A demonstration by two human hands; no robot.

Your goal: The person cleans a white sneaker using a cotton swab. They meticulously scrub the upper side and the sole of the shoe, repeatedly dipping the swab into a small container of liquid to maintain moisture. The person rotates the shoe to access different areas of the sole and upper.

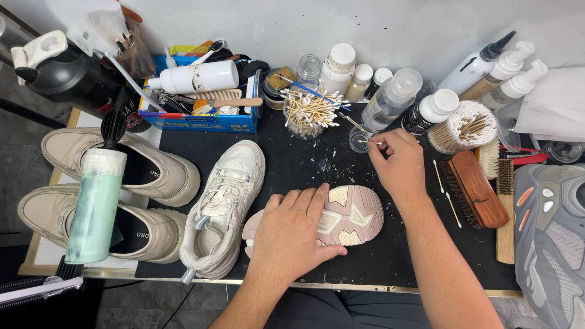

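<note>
Left hand [291,234] lies flat, palm down, fingers spread, pressing an upturned sneaker [347,214], pink-and-cream sole up, on the black mat [298,164] at centre. Not a closed grip. Right hand [397,163], at 1 o'clock from that sole, pinches a cotton swab [370,141]; tip sits in a small clear glass cup [359,138]. Matching cream sneaker [222,207] upright at 9 o'clock of the sole. Wooden brush [478,187] at 3 o'clock. Jar of swabs [308,113] at 12. Grey sneaker [551,237] far right.
</note>
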